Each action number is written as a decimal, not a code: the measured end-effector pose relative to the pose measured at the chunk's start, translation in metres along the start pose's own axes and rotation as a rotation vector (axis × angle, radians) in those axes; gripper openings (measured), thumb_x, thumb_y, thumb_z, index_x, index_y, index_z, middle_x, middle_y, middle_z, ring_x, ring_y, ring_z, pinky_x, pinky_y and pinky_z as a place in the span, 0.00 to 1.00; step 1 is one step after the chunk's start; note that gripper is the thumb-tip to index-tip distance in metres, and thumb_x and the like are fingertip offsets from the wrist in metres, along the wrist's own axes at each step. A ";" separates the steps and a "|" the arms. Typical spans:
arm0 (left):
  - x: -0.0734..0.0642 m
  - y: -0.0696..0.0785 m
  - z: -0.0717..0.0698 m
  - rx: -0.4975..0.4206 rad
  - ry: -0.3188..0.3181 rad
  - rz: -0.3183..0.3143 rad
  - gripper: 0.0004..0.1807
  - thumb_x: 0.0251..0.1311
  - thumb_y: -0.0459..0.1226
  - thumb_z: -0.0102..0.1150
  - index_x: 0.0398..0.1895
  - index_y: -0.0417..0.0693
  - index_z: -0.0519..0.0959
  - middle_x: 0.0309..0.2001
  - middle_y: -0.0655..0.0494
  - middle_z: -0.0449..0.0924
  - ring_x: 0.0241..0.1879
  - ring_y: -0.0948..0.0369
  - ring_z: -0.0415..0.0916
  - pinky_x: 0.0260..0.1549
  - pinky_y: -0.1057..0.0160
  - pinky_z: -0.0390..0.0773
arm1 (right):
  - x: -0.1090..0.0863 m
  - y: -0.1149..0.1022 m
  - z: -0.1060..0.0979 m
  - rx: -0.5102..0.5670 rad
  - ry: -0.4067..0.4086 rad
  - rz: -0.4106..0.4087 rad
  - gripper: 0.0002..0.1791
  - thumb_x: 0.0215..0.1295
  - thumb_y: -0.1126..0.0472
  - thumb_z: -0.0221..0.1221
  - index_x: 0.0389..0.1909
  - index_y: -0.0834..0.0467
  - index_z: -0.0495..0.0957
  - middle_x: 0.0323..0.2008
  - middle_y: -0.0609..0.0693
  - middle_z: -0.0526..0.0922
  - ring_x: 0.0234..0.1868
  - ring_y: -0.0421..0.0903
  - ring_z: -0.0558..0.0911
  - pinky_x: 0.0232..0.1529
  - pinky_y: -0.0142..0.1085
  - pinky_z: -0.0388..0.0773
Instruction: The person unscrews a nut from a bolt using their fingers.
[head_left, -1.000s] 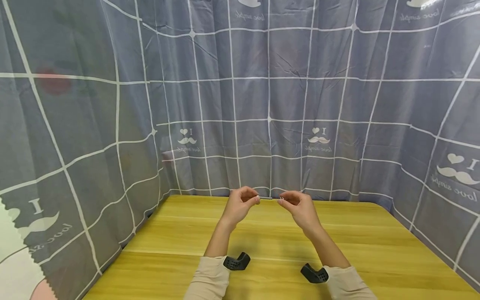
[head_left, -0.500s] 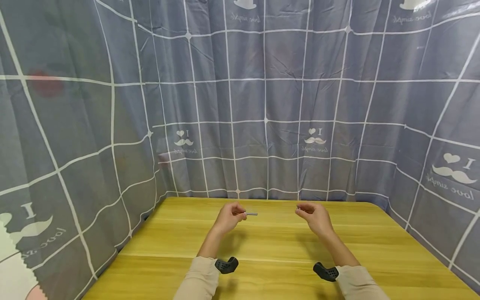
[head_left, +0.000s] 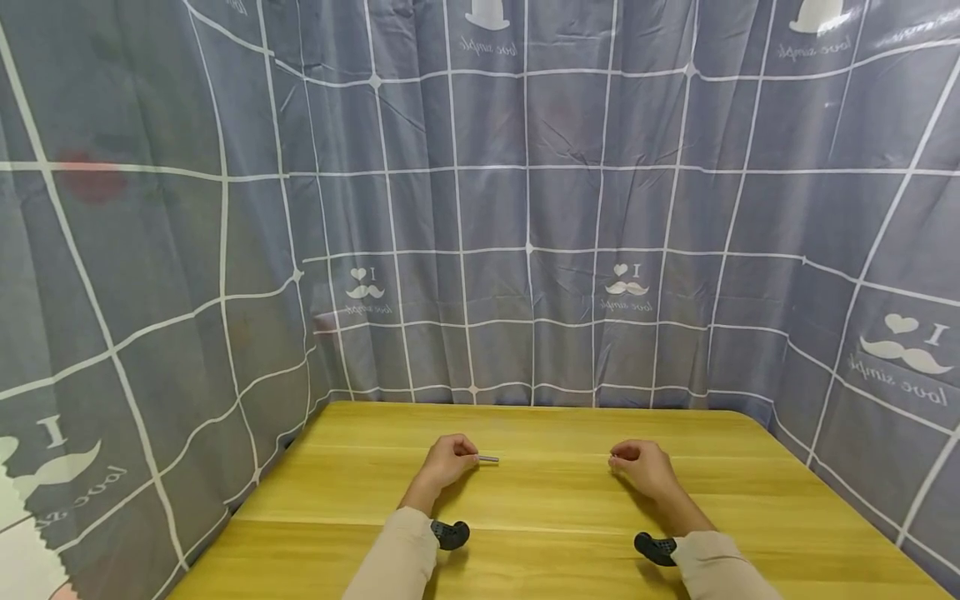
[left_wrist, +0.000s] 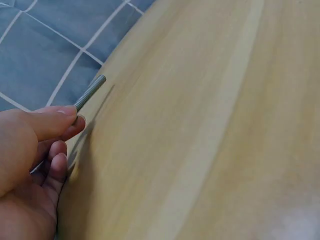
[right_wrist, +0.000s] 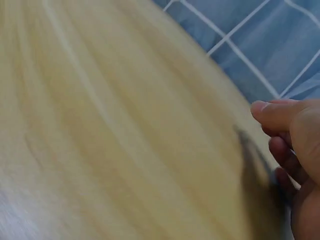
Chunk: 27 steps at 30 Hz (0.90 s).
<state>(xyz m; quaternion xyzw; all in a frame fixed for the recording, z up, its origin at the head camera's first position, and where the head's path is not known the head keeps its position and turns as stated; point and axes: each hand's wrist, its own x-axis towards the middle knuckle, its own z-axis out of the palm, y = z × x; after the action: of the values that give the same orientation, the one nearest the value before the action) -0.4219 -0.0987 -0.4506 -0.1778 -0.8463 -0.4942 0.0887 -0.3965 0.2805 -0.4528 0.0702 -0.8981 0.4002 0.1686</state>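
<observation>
Between thumb and forefinger, my left hand [head_left: 446, 462] pinches a metal bolt [left_wrist: 91, 92]. Its grey threaded shank sticks out past the fingertips, pointing right in the head view; the rest is hidden in the fingers. Off to the right, my right hand [head_left: 649, 469] has thumb and fingertips together, with a tiny pale bit of a small nut [head_left: 612, 456] just showing at the tips. In the right wrist view the thumb covers whatever lies in that pinch. Both hands are low over the wooden table [head_left: 540, 500], well apart from each other.
A grey-blue curtain [head_left: 562, 208] with white grid lines hangs round the back and sides of the table. Black wrist cameras [head_left: 451, 535] sit at both cuffs. A pale patterned cloth [head_left: 33, 550] shows at the far left.
The hands have drawn apart from near contact, the bolt leaving with the left hand and the small nut with the right. Both hands have then come down closer to the table.
</observation>
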 end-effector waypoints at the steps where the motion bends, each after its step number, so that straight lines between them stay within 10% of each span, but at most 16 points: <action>1: 0.001 -0.001 0.001 0.007 0.005 0.007 0.03 0.64 0.26 0.67 0.34 0.37 0.82 0.30 0.55 0.81 0.32 0.61 0.74 0.34 0.59 0.76 | -0.001 0.003 0.003 -0.021 0.005 -0.008 0.07 0.66 0.66 0.68 0.42 0.65 0.86 0.36 0.51 0.87 0.39 0.52 0.84 0.45 0.51 0.80; 27: 0.008 -0.003 -0.001 0.026 -0.030 0.035 0.05 0.61 0.25 0.70 0.34 0.37 0.82 0.30 0.55 0.77 0.31 0.59 0.72 0.35 0.58 0.75 | 0.000 0.002 0.006 -0.193 -0.048 0.095 0.08 0.70 0.58 0.65 0.46 0.54 0.86 0.45 0.53 0.85 0.50 0.61 0.82 0.49 0.62 0.70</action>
<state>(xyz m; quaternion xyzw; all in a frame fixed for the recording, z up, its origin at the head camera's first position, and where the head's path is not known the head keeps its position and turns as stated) -0.4307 -0.0996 -0.4501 -0.1990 -0.8507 -0.4787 0.0870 -0.3989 0.2773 -0.4583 0.0205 -0.9385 0.3176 0.1340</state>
